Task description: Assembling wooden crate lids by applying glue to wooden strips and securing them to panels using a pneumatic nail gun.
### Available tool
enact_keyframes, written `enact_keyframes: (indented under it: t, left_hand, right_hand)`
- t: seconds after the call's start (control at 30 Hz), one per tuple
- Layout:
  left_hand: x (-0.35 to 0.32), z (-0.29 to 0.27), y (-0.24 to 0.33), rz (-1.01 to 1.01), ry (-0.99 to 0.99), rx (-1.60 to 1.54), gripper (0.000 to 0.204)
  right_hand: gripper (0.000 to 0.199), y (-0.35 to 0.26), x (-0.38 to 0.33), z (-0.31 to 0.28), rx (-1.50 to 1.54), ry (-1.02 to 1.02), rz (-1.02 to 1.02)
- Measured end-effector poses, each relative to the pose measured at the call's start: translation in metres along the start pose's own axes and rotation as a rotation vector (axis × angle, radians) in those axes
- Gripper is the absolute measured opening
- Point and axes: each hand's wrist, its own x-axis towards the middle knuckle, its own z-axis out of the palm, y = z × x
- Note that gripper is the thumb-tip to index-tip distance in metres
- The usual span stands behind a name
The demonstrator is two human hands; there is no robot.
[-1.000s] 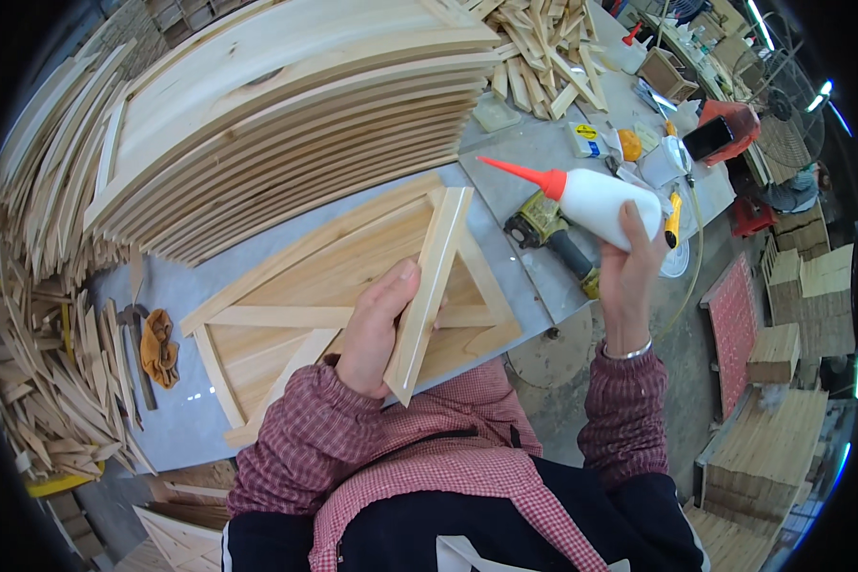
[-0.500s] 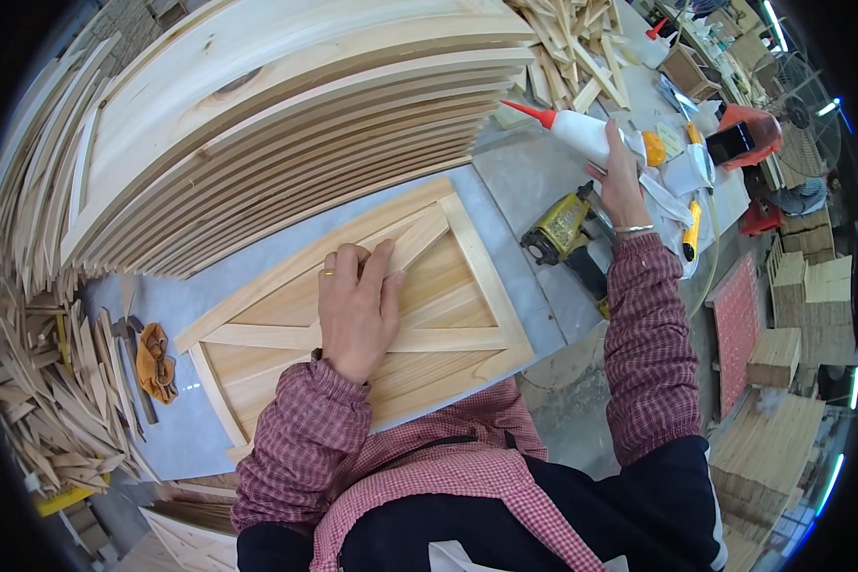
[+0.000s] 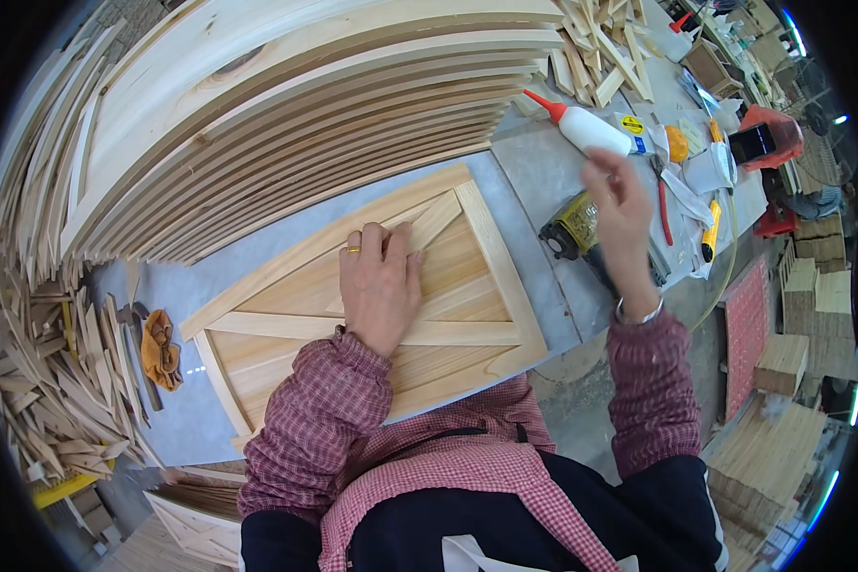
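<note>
A wooden panel (image 3: 448, 368) with a tapered frame, a crosswise strip and a diagonal strip (image 3: 437, 221) lies on the table in front of me. My left hand (image 3: 381, 291) lies over the diagonal strip, bent fingers and thumb gripping its edges, covering the middle of it. My right hand (image 3: 624, 224), slightly blurred, is raised above the yellow-and-black nail gun (image 3: 576, 227), with fingers apart and nothing in them. Just beyond that hand a white glue bottle (image 3: 593, 131) with a red nozzle lies on its side. Red-handled pliers (image 3: 663, 205) lie to the right.
Behind the panel stands a tall stack of wooden panels (image 3: 353, 105). Loose wood strips (image 3: 601, 48) lie at the back, with more scrap (image 3: 52, 381) at far left. A hammer (image 3: 141, 367) and brown cloth (image 3: 160, 351) lie left. A white cup (image 3: 707, 170) and yellow cutter (image 3: 711, 234) sit right.
My right hand has let go of the glue bottle, now lying on the table, and has drawn back toward the nail gun. My left hand stays on the diagonal strip; the view has shifted slightly.
</note>
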Motion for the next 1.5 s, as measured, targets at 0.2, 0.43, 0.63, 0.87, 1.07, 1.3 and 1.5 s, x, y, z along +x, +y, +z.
enact_keyframes:
  t: [0.2, 0.43, 0.63, 0.87, 1.07, 1.3, 1.5]
  left_hand:
    - [0.0, 0.007, -0.001, 0.014, 0.009, 0.044, 0.028]
    - [-0.002, 0.016, 0.0, 0.016, 0.025, 0.046, 0.029]
    - [0.0, 0.014, 0.0, -0.005, -0.019, 0.015, 0.034]
    - [-0.057, -0.049, -0.027, 0.036, 0.009, -0.035, 0.047]
    - [-0.113, -0.09, -0.051, -0.052, -0.09, 0.044, 0.05]
    - [-0.114, -0.067, -0.061, 0.009, -0.054, 0.083, 0.05]
    - [-0.11, -0.06, -0.062, 0.049, -0.024, 0.111, 0.044]
  right_hand:
    - [0.025, -0.023, -0.071, 0.048, 0.001, -0.282, -0.254]
    - [0.023, -0.014, -0.081, 0.064, -0.022, -0.277, -0.234]
    - [0.023, -0.014, -0.081, 0.066, -0.05, -0.272, -0.246]
    - [0.022, -0.015, -0.085, 0.064, -0.095, -0.314, -0.29]
    - [0.023, -0.026, -0.105, 0.057, -0.142, -0.337, -0.31]
    - [0.022, -0.042, -0.143, 0.044, -0.161, -0.443, -0.289]
    - [0.027, -0.016, -0.143, -0.002, -0.393, -0.277, -0.33]
